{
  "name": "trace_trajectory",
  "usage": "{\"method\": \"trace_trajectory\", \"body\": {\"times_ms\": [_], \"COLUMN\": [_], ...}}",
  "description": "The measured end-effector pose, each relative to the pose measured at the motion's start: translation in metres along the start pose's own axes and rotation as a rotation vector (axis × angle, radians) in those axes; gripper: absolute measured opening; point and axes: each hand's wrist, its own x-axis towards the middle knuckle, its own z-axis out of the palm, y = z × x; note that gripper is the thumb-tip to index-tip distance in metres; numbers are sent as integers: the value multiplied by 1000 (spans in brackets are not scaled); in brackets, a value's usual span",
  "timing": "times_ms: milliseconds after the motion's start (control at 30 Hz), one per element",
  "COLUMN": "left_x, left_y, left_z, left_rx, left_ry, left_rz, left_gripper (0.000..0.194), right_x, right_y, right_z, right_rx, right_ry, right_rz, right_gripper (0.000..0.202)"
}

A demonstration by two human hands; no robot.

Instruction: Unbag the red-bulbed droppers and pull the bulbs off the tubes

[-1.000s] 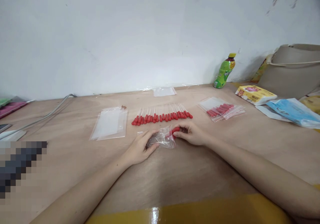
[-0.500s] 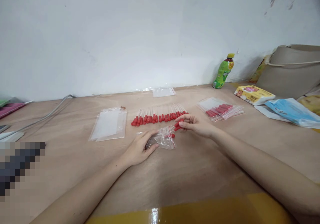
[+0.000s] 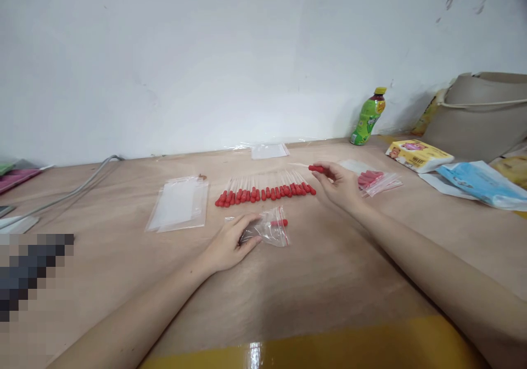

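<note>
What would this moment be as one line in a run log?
left hand: around bag | right hand: pinching red-ended stick | bag mouth: another stick | beyond: stick row

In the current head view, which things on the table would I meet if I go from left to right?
Grey cable → flat clear bags → row of red-ended sticks → green bottle → yellow packet → blue packet.

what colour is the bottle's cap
The cap is yellow, seen best in the head view.
</note>
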Motion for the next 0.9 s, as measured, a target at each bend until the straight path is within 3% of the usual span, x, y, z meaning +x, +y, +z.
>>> {"method": "trace_trajectory", "body": {"times_ms": [200,533,667,900], "left_x": [0,1,1,1], "left_y": [0,0,0,1], "left_z": [0,0,0,-1], "left_rx": [-5,-3,-1,-7], "left_ry": [13,4,8,-1], "left_rz": [10,8,8,4], "left_gripper": [38,38,38,37], "right_x": [-10,-12,-11,-8], "right_y": [9,3,0,-1], "right_z": [9,12,14,27], "right_rx": [-284,-376,-390,-335], "right_ry": [-212,-306,-267,-89], "right_rz": [-198,-167,-192,-148], "right_gripper": [23,24,22,18]}}
